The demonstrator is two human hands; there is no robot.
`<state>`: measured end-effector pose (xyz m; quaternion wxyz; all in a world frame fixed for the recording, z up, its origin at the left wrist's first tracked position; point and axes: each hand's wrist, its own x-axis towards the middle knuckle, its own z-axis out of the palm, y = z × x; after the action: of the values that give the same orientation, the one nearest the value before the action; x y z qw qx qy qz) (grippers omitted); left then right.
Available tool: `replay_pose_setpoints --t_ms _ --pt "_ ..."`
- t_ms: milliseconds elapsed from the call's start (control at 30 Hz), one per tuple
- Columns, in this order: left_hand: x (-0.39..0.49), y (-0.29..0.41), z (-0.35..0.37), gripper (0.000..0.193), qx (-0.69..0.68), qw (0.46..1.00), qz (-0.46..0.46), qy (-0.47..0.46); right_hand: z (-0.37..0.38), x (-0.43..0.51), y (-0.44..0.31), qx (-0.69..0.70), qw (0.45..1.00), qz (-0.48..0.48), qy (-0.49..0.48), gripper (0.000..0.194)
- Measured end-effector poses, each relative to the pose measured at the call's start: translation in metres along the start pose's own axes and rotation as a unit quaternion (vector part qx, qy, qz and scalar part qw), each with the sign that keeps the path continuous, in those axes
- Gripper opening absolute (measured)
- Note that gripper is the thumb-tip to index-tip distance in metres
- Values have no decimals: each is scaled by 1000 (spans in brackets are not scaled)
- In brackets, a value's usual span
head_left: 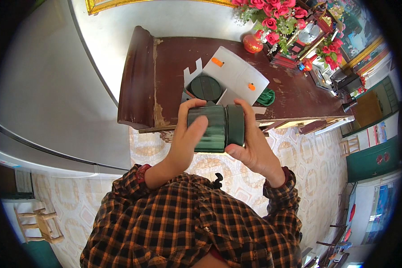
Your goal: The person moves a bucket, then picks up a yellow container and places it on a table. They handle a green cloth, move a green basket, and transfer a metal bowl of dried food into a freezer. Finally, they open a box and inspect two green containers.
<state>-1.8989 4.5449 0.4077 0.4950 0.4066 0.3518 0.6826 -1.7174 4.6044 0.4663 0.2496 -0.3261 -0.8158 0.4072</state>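
A dark green ribbed jar [209,130] with a darker green lid [235,125] lies sideways in the air between my hands. My left hand [184,134] grips its ribbed body, thumb across the near side. Around the lid end, my right hand [253,144] has its fingers on the far side and its thumb on the near edge. Just beyond, an open white cardboard box [236,75] rests on the dark red wooden cabinet [177,53]. A round dark green lid [206,88] shows inside the box; whatever is under it is hidden.
Beside the box lies a crumpled green cloth or bag [266,97]. Farther back stand a red vase [253,43] with artificial roses [273,23] and an ornate clock [308,33]. A large grey appliance [60,83], perhaps a refrigerator, borders my left. Patterned floor tiles [288,160] lie below.
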Motion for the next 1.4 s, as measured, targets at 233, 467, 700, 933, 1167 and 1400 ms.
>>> replay_pose_setpoints --t_ms 233,467,700,933,1167,1400 --pt "2 3 -9 45 -16 999 -22 -18 -16 -2 10 84 996 -17 -39 114" --pt "4 3 -9 44 -58 998 -34 -12 -14 2 4 8 995 -89 -51 99" --pt "-2 -2 -12 50 108 976 181 -51 -17 2 -6 113 980 129 -102 100" --pt "-6 1 -9 43 -2 997 69 -33 -12 0 -11 85 996 -7 -30 86" --pt "1 4 -6 45 -158 985 -70 -22 -19 1 -18 -87 981 -170 -37 92" --pt "10 4 -8 39 -355 899 -249 -66 -33 5 -29 -148 933 -304 -125 80"
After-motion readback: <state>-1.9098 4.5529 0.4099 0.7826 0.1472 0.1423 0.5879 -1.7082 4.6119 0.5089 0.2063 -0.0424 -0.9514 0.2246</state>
